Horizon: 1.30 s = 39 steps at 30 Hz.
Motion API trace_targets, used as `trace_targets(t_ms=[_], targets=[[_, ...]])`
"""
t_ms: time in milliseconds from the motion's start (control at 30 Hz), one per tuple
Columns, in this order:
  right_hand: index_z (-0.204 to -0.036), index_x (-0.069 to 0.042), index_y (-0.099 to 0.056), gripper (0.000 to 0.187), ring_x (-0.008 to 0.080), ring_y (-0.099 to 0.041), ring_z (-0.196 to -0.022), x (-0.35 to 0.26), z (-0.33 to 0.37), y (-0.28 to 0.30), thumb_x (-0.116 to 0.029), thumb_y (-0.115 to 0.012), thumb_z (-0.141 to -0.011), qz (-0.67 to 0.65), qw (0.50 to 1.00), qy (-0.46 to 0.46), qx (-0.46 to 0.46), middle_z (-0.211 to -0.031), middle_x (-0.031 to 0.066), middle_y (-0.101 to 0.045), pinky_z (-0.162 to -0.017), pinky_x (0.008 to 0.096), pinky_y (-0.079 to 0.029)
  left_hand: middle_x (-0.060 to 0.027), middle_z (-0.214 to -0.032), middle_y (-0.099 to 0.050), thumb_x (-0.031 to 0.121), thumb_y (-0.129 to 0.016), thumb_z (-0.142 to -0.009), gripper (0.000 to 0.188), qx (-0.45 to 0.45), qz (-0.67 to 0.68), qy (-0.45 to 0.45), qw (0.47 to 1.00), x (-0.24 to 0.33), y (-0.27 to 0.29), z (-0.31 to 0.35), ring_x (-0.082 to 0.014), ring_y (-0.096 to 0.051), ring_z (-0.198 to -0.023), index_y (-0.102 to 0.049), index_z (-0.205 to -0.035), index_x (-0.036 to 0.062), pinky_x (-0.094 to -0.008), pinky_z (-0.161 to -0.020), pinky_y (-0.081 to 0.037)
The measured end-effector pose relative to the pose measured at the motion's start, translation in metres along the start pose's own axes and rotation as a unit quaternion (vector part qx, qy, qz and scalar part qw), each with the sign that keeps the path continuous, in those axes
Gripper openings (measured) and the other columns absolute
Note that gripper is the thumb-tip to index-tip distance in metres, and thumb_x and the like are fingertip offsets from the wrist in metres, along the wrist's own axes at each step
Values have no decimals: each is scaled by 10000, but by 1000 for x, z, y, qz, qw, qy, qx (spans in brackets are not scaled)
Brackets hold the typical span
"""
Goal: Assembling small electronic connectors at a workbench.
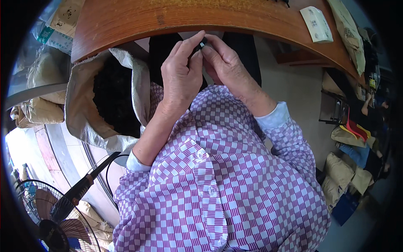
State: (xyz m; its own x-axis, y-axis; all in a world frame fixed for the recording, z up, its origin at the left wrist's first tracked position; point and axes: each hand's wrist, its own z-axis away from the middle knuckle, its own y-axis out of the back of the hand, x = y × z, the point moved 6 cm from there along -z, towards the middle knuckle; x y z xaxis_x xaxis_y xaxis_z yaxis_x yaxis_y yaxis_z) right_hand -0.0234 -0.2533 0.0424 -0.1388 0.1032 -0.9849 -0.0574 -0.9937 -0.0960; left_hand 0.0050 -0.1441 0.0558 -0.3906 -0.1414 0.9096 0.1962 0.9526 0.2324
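Both of my hands meet in front of my chest, just below the wooden table's edge. Between the fingertips is a small black piece (203, 43) with a pale spot; its kind is too small to tell. My left hand (179, 72) has its thumb and fingers closed around one side of the piece. From the other side, my right hand (230, 63) pinches it between thumb and forefinger. Beside my left forearm stands an open white woven sack (141, 80), holding a mass of small black pieces (114, 98) that I cannot make out singly.
The wooden table (189, 14) spans the top, with a white printed packet (317, 26) at its right end. A standing fan (54, 222) is at lower left. Filled brown sacks (41, 111) lie at left, others (338, 172) at right, where another person partly shows.
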Motion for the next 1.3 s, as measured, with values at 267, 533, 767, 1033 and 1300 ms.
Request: trace_targets(t_ms=[267, 533, 767, 1033, 1300], targets=[[-1221, -80, -514, 272, 18, -452, -590, 11, -9, 13, -215, -495, -985, 108, 992, -25, -60, -729, -35, -510, -499, 160, -359, -75, -882, -643, -38, -577, -858, 352, -61, -68, 64, 994, -22, -6, 5, -147, -636, -742, -575, -1196, 63, -249, -615, -517], [-1114, -66, -562, 198, 14, -468, -570, 3, -4, 20, -188, -544, -959, 49, 997, 58, -30, -753, -23, -578, -464, 151, -341, -134, -953, -672, 94, -505, -951, 335, -25, 332, 203, 921, -19, 18, -1, -135, -670, -750, -443, -1278, 52, -161, -500, -434], [-1003, -83, -594, 131, -6, -447, -516, -4, -9, 15, -192, -592, -931, -94, 993, 39, -66, -730, -34, -573, -403, 136, -301, -65, -901, -618, 96, -530, -937, 353, -57, 428, 272, 860, -26, 7, 9, -136, -668, -741, -487, -1283, 43, -165, -480, -424], [-945, -96, -607, 152, -21, -384, -495, 12, -11, 20, -242, -628, -909, -90, 991, -36, -94, -628, -95, -470, -406, 142, -255, -35, -877, -597, 46, -532, -926, 353, -117, 333, 229, 907, -16, 1, 11, -103, -640, -704, -501, -1277, 26, -167, -485, -434], [-935, -78, -611, 182, -12, -367, -503, 16, -5, 14, -259, -590, -935, 92, 993, -5, -71, -612, -97, -438, -426, 150, -271, -62, -839, -592, -12, -557, -889, 317, -162, 125, 164, 965, -18, -1, 16, -96, -616, -696, -480, -1195, 13, -224, -605, -522]])
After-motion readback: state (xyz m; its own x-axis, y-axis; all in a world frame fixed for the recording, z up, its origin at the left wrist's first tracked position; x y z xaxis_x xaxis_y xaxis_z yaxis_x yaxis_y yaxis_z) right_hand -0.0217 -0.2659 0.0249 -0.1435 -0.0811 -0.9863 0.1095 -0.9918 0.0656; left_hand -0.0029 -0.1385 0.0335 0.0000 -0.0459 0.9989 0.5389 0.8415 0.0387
